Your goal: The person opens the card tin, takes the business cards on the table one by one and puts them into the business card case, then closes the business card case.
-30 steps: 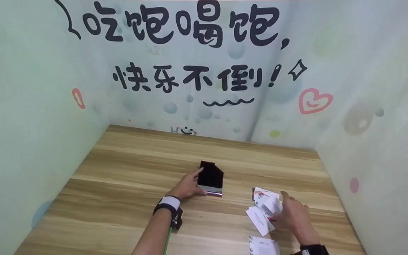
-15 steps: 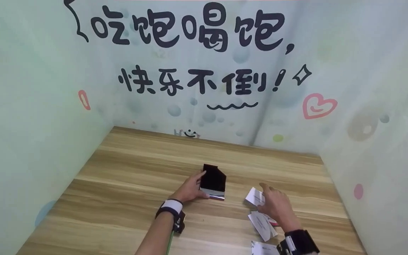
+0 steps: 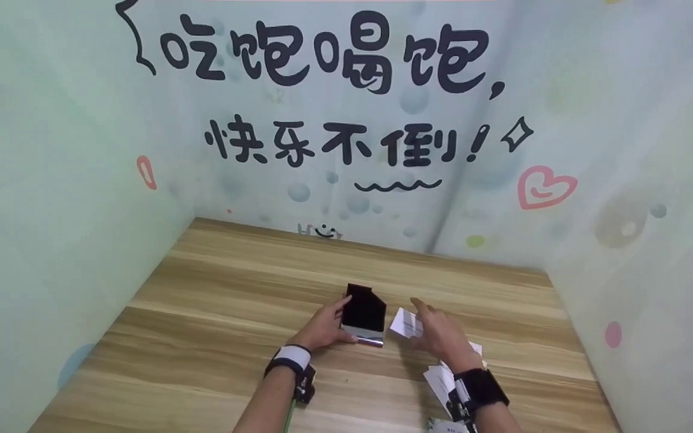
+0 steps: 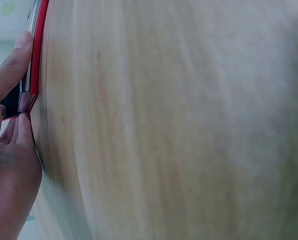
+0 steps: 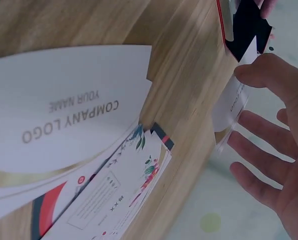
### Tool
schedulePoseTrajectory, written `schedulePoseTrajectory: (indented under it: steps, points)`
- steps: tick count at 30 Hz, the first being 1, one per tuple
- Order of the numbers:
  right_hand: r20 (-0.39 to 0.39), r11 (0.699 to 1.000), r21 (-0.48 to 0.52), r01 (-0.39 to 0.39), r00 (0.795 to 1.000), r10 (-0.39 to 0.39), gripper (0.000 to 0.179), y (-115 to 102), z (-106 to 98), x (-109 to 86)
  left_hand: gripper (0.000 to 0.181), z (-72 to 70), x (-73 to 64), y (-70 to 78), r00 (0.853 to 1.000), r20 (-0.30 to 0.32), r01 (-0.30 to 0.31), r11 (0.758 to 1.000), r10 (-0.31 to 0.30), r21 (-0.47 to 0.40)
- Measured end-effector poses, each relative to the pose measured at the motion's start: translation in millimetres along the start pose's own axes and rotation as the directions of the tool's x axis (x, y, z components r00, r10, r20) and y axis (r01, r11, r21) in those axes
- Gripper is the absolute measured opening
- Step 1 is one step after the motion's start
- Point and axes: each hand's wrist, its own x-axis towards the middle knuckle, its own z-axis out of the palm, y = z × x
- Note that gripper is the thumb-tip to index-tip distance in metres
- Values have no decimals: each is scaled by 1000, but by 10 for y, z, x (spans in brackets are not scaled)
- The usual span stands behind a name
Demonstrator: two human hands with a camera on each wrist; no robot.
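Right hand point(image 3: 444, 337) pinches a card point(image 3: 405, 323), now just beside the black case point(image 3: 363, 310) left hand point(image 3: 321, 326) grips; carry looks mostly done tbh.

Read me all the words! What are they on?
"吃饱喝饱," on the back wall
"快乐不倒!" below, same wall
"COMPANY LOGO" on the front white card
"YOUR NAME" on that card too
"LOGO" on the held card; its other word is unclear
Flowered card: print too small
Faint letters by the wall's smiley: unreadable
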Motion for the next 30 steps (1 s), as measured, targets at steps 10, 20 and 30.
schedulePoseTrajectory:
  steps: [10,20,30]
  points:
    - [-107,978,-155,140,982,-158,47,-138,152,185,99,6,-5,3,999,15,-29,999,29,18]
    - [-18,960,-216,176,983,-184,25,-417,182,419,99,16,17,-30,999,-21,-26,998,28,61]
    - [-31,936,-293,196,976,-214,19,-484,327,458,102,22,11,-30,1000,-15,-22,1000,23,10]
